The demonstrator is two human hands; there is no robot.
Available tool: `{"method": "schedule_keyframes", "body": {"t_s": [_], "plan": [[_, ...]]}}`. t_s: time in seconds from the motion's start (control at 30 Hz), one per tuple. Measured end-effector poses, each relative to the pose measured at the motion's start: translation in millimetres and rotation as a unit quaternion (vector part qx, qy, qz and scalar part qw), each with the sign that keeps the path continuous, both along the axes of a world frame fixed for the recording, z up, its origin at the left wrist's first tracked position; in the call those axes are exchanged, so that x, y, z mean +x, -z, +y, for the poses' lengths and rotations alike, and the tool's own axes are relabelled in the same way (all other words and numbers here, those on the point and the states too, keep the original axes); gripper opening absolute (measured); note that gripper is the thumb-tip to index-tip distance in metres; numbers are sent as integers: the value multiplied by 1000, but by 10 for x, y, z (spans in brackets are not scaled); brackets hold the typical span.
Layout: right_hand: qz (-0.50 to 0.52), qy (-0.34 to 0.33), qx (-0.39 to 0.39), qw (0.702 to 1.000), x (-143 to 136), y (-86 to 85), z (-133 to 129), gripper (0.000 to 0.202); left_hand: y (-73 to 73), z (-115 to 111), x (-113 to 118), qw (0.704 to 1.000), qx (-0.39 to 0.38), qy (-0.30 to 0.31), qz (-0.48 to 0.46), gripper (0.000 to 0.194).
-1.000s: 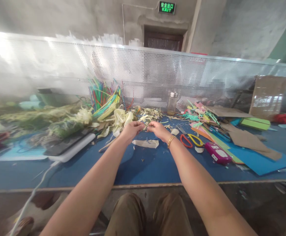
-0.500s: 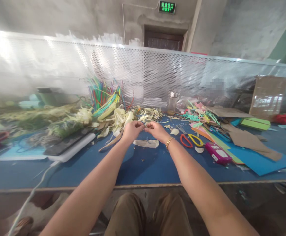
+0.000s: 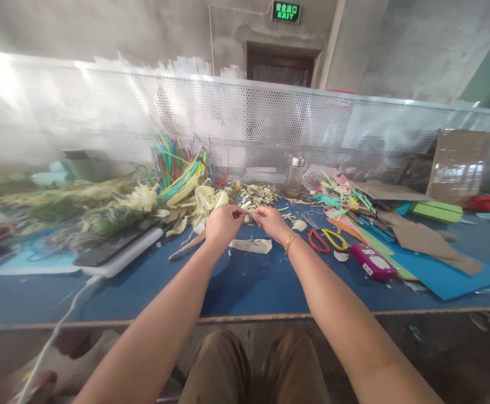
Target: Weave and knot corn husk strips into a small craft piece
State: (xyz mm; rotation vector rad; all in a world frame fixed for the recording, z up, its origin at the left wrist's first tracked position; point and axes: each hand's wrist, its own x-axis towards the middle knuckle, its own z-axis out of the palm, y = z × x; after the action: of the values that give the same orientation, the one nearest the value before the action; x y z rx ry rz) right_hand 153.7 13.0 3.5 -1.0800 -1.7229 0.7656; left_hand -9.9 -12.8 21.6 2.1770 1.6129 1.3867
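Note:
Both hands are raised over the middle of the blue table [image 3: 253, 286], fingertips facing each other a short way apart. My left hand [image 3: 225, 223] is closed in a pinch; what it holds is too small to make out. Opposite it, my right hand [image 3: 272, 221] pinches too, and a thin bit seems to lie between the fingertips, its kind unclear. Below them on the table rests a pale strip of dried husk [image 3: 251, 246]. Behind the hands lie a larger curled husk [image 3: 207, 202] and a heap of pale husk scraps [image 3: 255, 195].
To the right are scissors with red and yellow handles [image 3: 328, 240], a purple box [image 3: 373, 261], blue paper [image 3: 442, 272] and cardboard [image 3: 434, 241]. A glass bottle [image 3: 295, 175] stands before the perforated screen [image 3: 266, 123]. Leftward lie coloured stems [image 3: 180, 165] and a cabled white device [image 3: 123, 255].
My hands have drawn slightly apart at the fingertips. The left has turned a little and shifted left; the right has moved slightly right. The things on the table stay in place.

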Motion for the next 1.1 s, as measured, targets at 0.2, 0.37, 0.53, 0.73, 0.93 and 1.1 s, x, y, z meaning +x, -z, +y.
{"method": "schedule_keyframes", "body": {"t_s": [0.2,0.37,0.53,0.73,0.93,1.1], "plan": [[67,-23,-53,996,-48,25,10,15,-23,-20,10,997,14,-52,53,17],[91,-10,-48,995,-64,23,-11,17,1,10,5,1000,-26,-4,10,15],[128,-17,-28,991,-74,30,3,15,71,75,39,986,-99,77,-109,27],[63,13,21,998,-62,47,16,24,155,211,61,955,-115,132,-237,29],[24,37,18,999,-46,4,-22,21,158,240,11,968,-111,108,-199,26],[16,44,13,999,-38,-16,-27,20,131,212,-3,973,-116,112,-167,26]]}}
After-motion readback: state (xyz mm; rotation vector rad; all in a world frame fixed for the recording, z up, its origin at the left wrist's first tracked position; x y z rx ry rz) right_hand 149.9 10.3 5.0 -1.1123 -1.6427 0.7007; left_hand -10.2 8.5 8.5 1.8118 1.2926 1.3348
